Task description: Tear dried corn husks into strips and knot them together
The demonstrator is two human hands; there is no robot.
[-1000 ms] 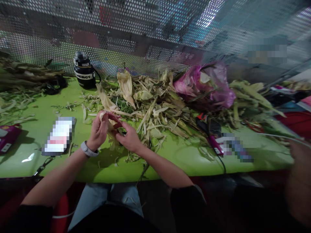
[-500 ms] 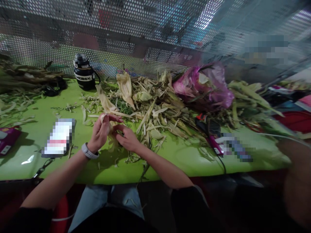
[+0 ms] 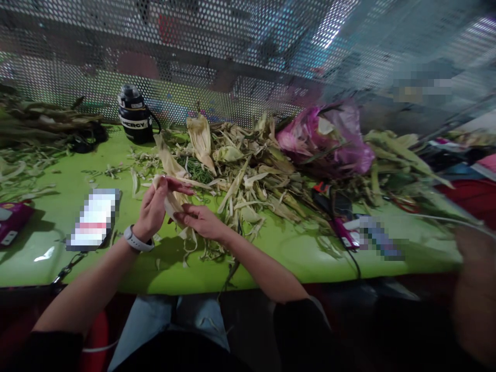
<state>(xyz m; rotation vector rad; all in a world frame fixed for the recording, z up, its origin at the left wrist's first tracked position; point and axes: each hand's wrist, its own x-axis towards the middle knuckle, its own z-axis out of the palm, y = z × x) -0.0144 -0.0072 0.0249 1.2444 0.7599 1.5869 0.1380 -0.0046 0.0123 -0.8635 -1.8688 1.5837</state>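
My left hand (image 3: 153,204), with a white watch on its wrist, is closed round a small pale corn ear wrapped in husk (image 3: 169,199), held above the green table (image 3: 294,253). My right hand (image 3: 199,222) pinches the husk from the lower right, and thin strips hang down under it. Both hands meet just in front of a big heap of peeled corn husks (image 3: 248,181).
A black flask (image 3: 134,113) stands at the back by the perforated metal wall. A phone (image 3: 95,217) lies left of my hands. A pink plastic bag (image 3: 329,137) and unpeeled corn (image 3: 399,150) sit right. Another person's blurred arm (image 3: 475,289) shows at the right edge.
My left hand has lifted slightly and tilted the ear up. My right hand has drawn the husk downward, so that loose strips now hang beneath it.
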